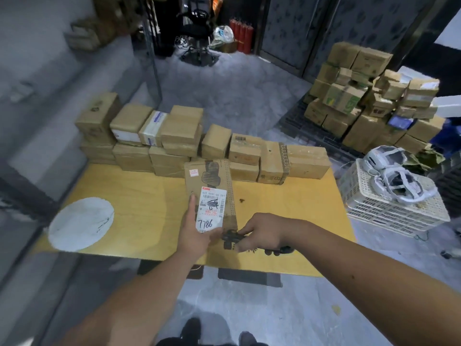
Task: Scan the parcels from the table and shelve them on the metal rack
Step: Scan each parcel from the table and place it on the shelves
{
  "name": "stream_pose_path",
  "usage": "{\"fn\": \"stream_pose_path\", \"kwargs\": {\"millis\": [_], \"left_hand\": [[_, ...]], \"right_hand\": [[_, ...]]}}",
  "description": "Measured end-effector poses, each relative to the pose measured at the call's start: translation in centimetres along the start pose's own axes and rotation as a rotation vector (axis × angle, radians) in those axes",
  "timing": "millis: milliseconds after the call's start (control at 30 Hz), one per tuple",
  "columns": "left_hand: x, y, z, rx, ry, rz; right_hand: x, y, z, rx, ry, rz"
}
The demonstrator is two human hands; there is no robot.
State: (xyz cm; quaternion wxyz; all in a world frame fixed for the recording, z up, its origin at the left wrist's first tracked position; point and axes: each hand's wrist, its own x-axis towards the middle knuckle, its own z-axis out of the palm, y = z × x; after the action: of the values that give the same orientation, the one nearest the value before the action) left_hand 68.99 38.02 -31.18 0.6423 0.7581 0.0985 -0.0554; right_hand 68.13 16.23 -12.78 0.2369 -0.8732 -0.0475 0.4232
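A white round sheet (81, 224) lies at the left of the yellow surface (139, 203). The left hand (197, 233) grips a labelled parcel (210, 193) over the surface, index finger straight along its side. A row of stacked boxes (179, 143) stands just behind it. The right hand (262, 233) clasps a black scanner (232, 239) touching the parcel's near edge. White baskets (389, 203) stand at right.
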Motion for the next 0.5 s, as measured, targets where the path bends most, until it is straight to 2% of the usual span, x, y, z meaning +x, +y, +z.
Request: {"fn": "stream_pose_path", "kwargs": {"millis": [233,500], "left_hand": [[-7.3,2.4,-3.9,0.067,0.377,0.022],[-19.9,2.6,-11.8,0.089,0.83,0.005]], "right_hand": [[0.4,-3.9,-1.5,-0.342,-0.076,-0.266],[1.0,-12.9,3.9,-0.575,-0.224,-0.526]]}}
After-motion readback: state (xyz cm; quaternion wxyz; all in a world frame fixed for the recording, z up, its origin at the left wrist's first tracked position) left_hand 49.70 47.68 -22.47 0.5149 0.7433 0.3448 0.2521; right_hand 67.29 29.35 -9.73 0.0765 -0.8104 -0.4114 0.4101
